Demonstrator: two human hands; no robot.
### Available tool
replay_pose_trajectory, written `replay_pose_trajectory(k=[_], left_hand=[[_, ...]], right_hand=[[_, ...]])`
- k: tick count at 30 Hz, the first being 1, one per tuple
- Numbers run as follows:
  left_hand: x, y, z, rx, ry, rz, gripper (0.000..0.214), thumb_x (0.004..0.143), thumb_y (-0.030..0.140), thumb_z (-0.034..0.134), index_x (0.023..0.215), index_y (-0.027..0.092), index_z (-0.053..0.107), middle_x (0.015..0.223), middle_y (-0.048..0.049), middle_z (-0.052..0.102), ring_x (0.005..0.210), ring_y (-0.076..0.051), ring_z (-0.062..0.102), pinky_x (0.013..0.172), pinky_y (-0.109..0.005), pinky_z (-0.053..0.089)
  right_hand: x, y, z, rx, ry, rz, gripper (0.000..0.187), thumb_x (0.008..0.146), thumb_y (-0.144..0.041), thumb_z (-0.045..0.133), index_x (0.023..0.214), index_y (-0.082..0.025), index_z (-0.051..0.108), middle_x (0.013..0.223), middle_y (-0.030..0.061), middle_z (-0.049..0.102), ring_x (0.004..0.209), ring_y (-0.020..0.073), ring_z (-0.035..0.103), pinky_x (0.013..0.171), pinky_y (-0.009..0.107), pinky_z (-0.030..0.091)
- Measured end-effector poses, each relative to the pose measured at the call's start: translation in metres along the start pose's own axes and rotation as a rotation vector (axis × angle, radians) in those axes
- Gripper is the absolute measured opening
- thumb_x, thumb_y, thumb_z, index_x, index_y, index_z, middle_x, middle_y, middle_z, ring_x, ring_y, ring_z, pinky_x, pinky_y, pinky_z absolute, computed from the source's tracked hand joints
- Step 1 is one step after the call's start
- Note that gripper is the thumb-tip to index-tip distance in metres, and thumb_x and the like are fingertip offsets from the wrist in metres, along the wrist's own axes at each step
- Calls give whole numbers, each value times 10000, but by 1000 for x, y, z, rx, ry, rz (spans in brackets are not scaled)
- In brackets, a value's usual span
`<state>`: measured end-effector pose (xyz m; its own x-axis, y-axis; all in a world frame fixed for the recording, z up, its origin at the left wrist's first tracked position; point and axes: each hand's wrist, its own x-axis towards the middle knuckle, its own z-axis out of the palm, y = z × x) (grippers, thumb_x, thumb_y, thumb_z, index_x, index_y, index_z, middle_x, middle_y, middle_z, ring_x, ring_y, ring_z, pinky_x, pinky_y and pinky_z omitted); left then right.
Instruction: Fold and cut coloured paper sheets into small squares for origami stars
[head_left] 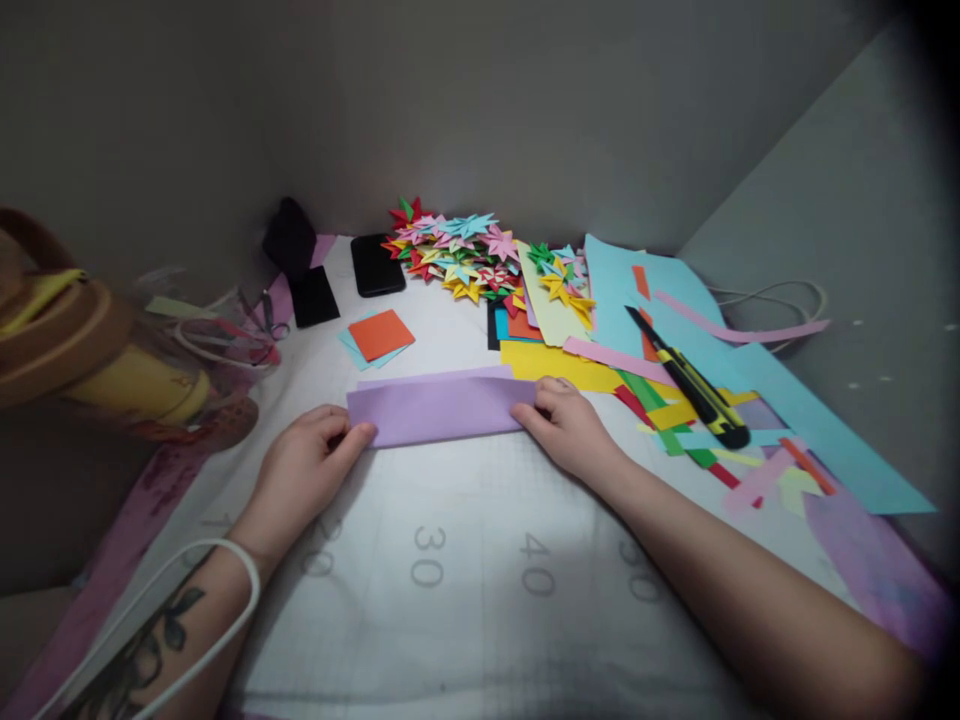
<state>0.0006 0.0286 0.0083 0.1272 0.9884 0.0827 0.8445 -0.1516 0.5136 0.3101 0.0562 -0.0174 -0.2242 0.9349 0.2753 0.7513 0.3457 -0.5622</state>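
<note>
A folded sheet of purple paper [442, 410] stretches between my two hands, above the white mat [472, 620]. My left hand [307, 455] pinches its left end, thumb in front and fingers behind. At the right end my right hand [566, 425] grips the paper the same way. A second purple edge shows behind the front layer. Just beyond it lie small orange [381, 335] and light blue squares of paper. Yellow paper [555, 368] lies behind my right hand.
A black and yellow utility knife [694, 385] rests on paper strips and blue sheets [832, 430] at right. Folded paper stars [457, 255] are heaped at the back, beside a black phone [377, 266]. A brown-topped bottle [97, 350] and scissors [271, 315] are at left. A white cable [251, 580] crosses my left forearm.
</note>
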Motion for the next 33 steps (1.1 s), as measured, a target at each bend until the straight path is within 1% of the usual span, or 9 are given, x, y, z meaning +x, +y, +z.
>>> replay_pose_trajectory(k=[4, 7, 11, 15, 20, 26, 33], left_hand=[[4, 0, 1, -5, 25, -107, 348, 837, 486, 521, 651, 197, 571, 812, -4, 619, 768, -163, 561, 667, -267, 386], [4, 1, 1, 10, 25, -133, 350, 818, 507, 535, 660, 199, 586, 851, -7, 629, 785, -168, 571, 695, -269, 393], [3, 0, 0, 15, 7, -133, 354, 800, 522, 549, 654, 201, 584, 865, -1, 624, 771, -163, 577, 700, -265, 401], [3, 0, -1, 18, -14, -123, 330, 790, 499, 552, 656, 199, 584, 877, -1, 613, 761, -158, 570, 703, -264, 406], [2, -1, -3, 27, -49, -117, 322, 813, 465, 497, 667, 196, 600, 915, -6, 600, 771, -157, 561, 718, -268, 409], [1, -1, -4, 58, -64, -111, 271, 801, 421, 491, 692, 201, 606, 915, -1, 590, 773, -157, 545, 722, -268, 403], [1, 4, -4, 102, -76, -111, 255, 803, 412, 478, 708, 206, 596, 898, -2, 574, 752, -156, 534, 722, -277, 403]], right_hand=[[4, -1, 3, -32, 16, 39, 343, 853, -282, 587, 550, -209, 445, 662, 11, 516, 709, 187, 497, 673, 333, 386], [5, -2, 4, -33, 44, 50, 317, 839, -272, 599, 562, -210, 456, 652, 5, 508, 702, 186, 494, 674, 330, 382], [5, -1, 5, -34, 45, 48, 301, 821, -272, 618, 569, -211, 466, 654, 4, 511, 696, 186, 490, 670, 329, 378], [4, 0, 4, -32, 24, 61, 279, 802, -254, 643, 579, -207, 482, 678, 9, 525, 717, 190, 500, 687, 333, 381], [3, 0, 3, -44, 12, 32, 252, 828, -230, 585, 593, -206, 498, 700, 19, 528, 737, 197, 502, 711, 346, 389], [2, -1, 3, -75, -15, 25, 210, 842, -191, 540, 632, -202, 535, 734, 38, 530, 778, 212, 502, 745, 361, 390], [1, -4, 1, -113, -59, 47, 199, 863, -217, 509, 675, -195, 570, 754, 51, 536, 817, 226, 500, 786, 369, 393]])
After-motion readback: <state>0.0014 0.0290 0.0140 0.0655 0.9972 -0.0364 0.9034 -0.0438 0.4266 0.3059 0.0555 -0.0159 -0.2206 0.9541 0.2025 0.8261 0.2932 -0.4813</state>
